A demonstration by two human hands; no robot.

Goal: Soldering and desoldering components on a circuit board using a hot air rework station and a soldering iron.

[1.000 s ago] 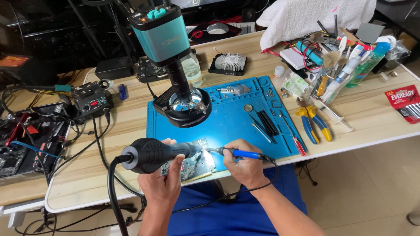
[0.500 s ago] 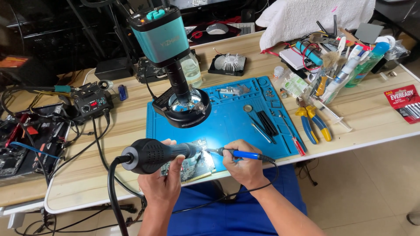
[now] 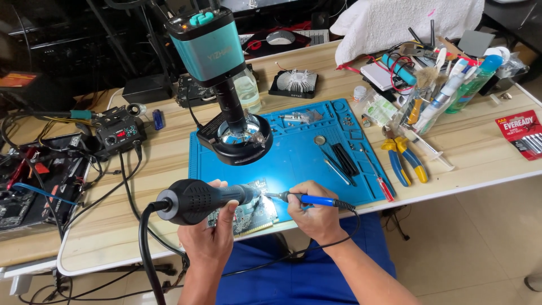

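My left hand (image 3: 212, 232) grips a black hot-air gun (image 3: 195, 199), its nozzle aimed right at a lit spot on a green circuit board (image 3: 255, 212). The board lies at the front edge of a blue work mat (image 3: 293, 152), partly hidden by both hands. My right hand (image 3: 313, 212) holds a blue-handled soldering iron (image 3: 309, 199), its tip touching the board next to the gun's nozzle. A teal microscope camera (image 3: 209, 48) on a black ring-light stand (image 3: 240, 138) looks down at the mat behind the board.
Tweezers and black tools (image 3: 339, 158) lie on the mat's right side, with blue-and-yellow pliers (image 3: 403, 161) beside it. A black soldering station (image 3: 118, 133) and tangled cables stand at left. Bottles and brushes (image 3: 446, 85), a heat sink (image 3: 294, 80) and a white cloth (image 3: 406, 22) crowd the back right.
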